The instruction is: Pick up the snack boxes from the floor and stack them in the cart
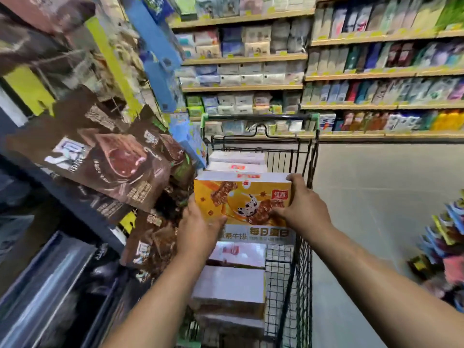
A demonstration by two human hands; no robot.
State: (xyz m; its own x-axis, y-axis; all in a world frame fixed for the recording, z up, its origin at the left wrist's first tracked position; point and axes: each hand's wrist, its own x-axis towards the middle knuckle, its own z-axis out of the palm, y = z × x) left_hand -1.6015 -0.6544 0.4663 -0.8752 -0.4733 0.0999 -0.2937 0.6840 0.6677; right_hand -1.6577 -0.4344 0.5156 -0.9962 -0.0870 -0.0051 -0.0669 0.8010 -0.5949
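Note:
An orange snack box (241, 199) with pictures of meat sticks is held over the black wire cart (301, 247). My left hand (198, 229) grips its near left corner and my right hand (303, 204) holds its right side, fingers over the top edge. The box rests against a stack of white-topped snack boxes (238, 164) at the far end of the cart. More boxes (231, 285) lie lower in the cart, below the held one.
Brown snack bags (105, 156) hang on a rack close to the cart's left side. Stocked shelves (376, 71) run across the back. Grey floor (376, 197) stretches to the right, with a small product display (449, 247) at the far right.

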